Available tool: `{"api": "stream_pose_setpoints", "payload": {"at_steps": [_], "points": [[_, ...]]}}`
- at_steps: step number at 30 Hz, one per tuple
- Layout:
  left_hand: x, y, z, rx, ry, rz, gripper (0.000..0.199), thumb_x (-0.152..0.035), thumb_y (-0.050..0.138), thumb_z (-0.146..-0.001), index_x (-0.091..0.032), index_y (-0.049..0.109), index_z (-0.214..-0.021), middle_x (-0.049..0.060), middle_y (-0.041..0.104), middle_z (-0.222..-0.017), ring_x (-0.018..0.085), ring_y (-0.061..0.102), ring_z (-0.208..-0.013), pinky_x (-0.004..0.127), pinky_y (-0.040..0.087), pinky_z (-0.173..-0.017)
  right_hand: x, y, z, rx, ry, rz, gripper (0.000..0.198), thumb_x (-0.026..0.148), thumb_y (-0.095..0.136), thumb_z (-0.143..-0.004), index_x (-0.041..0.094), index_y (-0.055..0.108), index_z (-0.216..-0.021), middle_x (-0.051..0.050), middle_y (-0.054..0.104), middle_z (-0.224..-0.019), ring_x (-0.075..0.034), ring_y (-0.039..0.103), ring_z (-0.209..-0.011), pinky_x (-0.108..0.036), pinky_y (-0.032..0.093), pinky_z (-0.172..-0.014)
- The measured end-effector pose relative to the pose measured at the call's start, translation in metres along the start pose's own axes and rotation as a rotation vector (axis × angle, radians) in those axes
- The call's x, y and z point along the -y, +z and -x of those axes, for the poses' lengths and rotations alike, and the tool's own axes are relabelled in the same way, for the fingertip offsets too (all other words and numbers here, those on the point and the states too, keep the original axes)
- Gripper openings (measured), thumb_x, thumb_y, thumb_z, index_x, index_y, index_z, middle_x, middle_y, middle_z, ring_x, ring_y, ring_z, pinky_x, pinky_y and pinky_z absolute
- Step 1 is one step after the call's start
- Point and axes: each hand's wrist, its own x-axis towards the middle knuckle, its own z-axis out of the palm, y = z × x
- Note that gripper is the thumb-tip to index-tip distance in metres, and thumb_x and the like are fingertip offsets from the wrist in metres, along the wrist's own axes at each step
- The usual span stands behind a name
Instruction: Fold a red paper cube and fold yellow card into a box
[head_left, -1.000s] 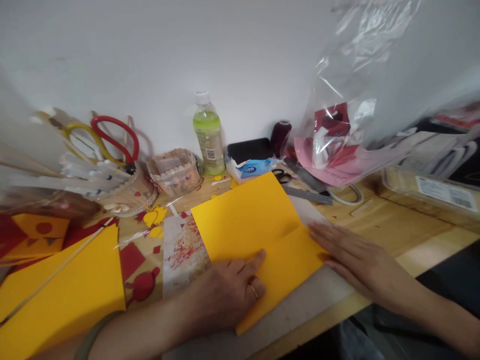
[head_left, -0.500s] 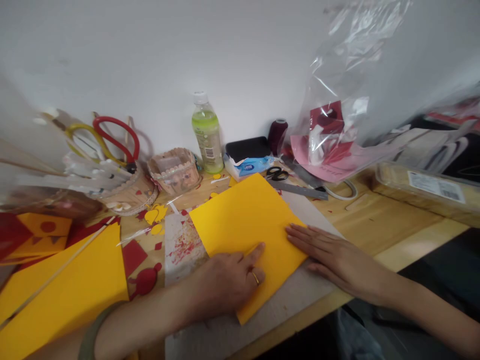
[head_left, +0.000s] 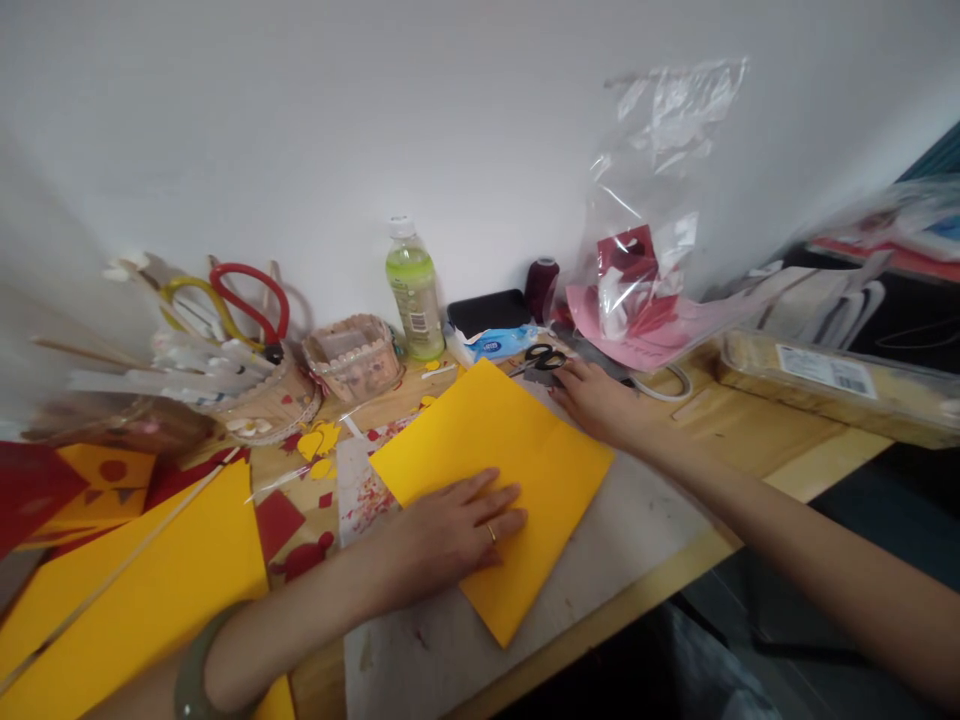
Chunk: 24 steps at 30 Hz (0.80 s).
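A folded-looking sheet of yellow paper lies tilted on a grey-white work sheet, one corner pointing at me. My left hand rests flat on it, fingers spread, a ring on one finger. Beyond the paper's right side, my right hand reaches to a grey metal ruler, its fingers bent over the ruler and covering much of it. Black-handled scissors lie just past those fingertips.
More yellow paper with a thin stick lies left, near red and yellow scraps. Behind stand a basket of tools, a small basket, a bottle and a thread spool. A plastic box sits right.
My right hand has left the yellow paper's right edge and moved away to the ruler. My left hand has changed from a pointing pose to spread fingers. The paper has turned slightly.
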Motion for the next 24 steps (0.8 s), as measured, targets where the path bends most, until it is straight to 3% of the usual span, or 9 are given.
{"api": "stream_pose_setpoints", "payload": {"at_steps": [5, 9, 11, 17, 21, 24], "points": [[0.005, -0.003, 0.000, 0.034, 0.000, 0.062, 0.054, -0.045, 0.046, -0.092, -0.011, 0.042, -0.134, 0.009, 0.043, -0.142, 0.028, 0.033, -0.134, 0.039, 0.034, -0.107, 0.000, 0.005, -0.007, -0.002, 0.093, 0.013, 0.026, 0.031, 0.054, -0.089, 0.013, 0.058, -0.107, -0.008, 0.060, -0.109, -0.020, 0.057, -0.099, -0.043, 0.047, -0.086], [0.006, -0.005, -0.002, 0.070, -0.030, 0.098, 0.061, -0.046, 0.051, -0.089, -0.009, 0.039, -0.136, 0.009, 0.042, -0.142, 0.027, 0.031, -0.135, 0.038, 0.033, -0.108, 0.004, -0.012, -0.005, -0.005, 0.078, -0.039, 0.015, 0.023, 0.051, -0.089, 0.015, 0.063, -0.093, -0.006, 0.065, -0.095, -0.017, 0.061, -0.089, -0.032, 0.047, -0.078], [0.006, -0.006, -0.003, 0.088, -0.038, 0.103, 0.061, -0.046, 0.052, -0.089, -0.010, 0.039, -0.136, 0.008, 0.041, -0.143, 0.027, 0.032, -0.135, 0.037, 0.033, -0.108, 0.009, -0.024, 0.002, -0.041, 0.085, -0.057, 0.021, 0.022, 0.043, -0.091, 0.017, 0.063, -0.092, -0.007, 0.067, -0.092, -0.018, 0.062, -0.086, -0.029, 0.046, -0.072], [0.006, -0.007, -0.003, 0.093, -0.026, 0.121, 0.062, -0.046, 0.052, -0.089, -0.009, 0.038, -0.136, 0.009, 0.040, -0.144, 0.027, 0.032, -0.135, 0.037, 0.032, -0.109, 0.037, -0.052, 0.054, -0.106, 0.124, -0.072, 0.030, 0.036, 0.038, -0.093, 0.018, 0.059, -0.106, -0.007, 0.069, -0.087, -0.021, 0.065, -0.070, -0.030, 0.045, -0.058], [0.006, -0.006, -0.002, 0.069, -0.026, 0.135, 0.064, -0.045, 0.055, -0.087, -0.007, 0.038, -0.136, 0.014, 0.042, -0.141, 0.028, 0.032, -0.135, 0.039, 0.034, -0.107, 0.069, -0.047, 0.102, -0.026, 0.041, -0.144, 0.031, 0.041, 0.041, -0.092, 0.021, 0.054, -0.112, -0.003, 0.071, -0.079, -0.018, 0.066, -0.060, -0.027, 0.045, -0.050], [0.006, -0.006, -0.002, 0.085, -0.078, 0.172, 0.068, -0.045, 0.058, -0.085, -0.007, 0.035, -0.137, 0.015, 0.043, -0.140, 0.026, 0.032, -0.135, 0.037, 0.034, -0.107, 0.088, -0.037, 0.123, 0.038, -0.004, -0.132, 0.021, 0.039, 0.044, -0.090, 0.023, 0.057, -0.097, -0.001, 0.070, -0.077, -0.018, 0.065, -0.061, -0.028, 0.044, -0.049]]}}
